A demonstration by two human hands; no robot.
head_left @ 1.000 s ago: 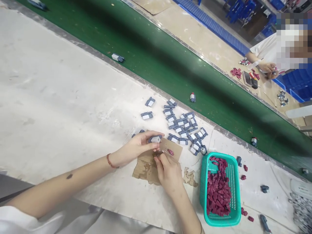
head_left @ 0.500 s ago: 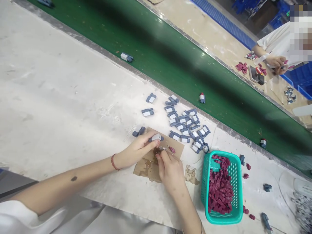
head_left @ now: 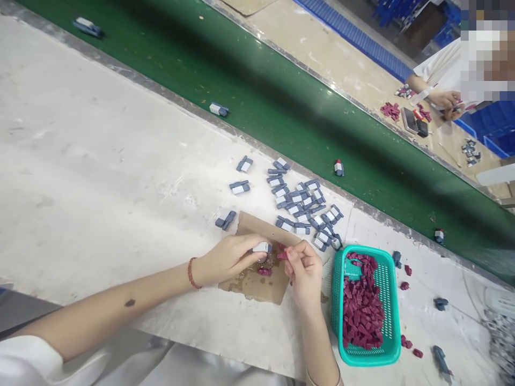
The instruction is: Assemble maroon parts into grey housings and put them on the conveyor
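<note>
A long green belt (head_left: 281,112) slants past a white table (head_left: 100,161), with four small toy parts on it. On the table, going left to right, the left hand (head_left: 229,261) comes first. Its thumb and fingers pinch one gray-and-blue part (head_left: 262,247), which sits at their tips. Under the hands is one piece of brown card (head_left: 277,289), with one red bit (head_left: 264,272) lying on it between the hands. Above the card is a pile of blue-and-white parts (head_left: 295,197), too jumbled to count. Next, the right hand (head_left: 309,273) pinches one small red piece (head_left: 282,255) between thumb and finger; it pokes out left past the tips. Beside that hand stands one green basket (head_left: 393,311) with many red bits inside, too many to count. Right of the basket, three blue parts (head_left: 441,304) lie near some loose red bits (head_left: 418,353).
</note>
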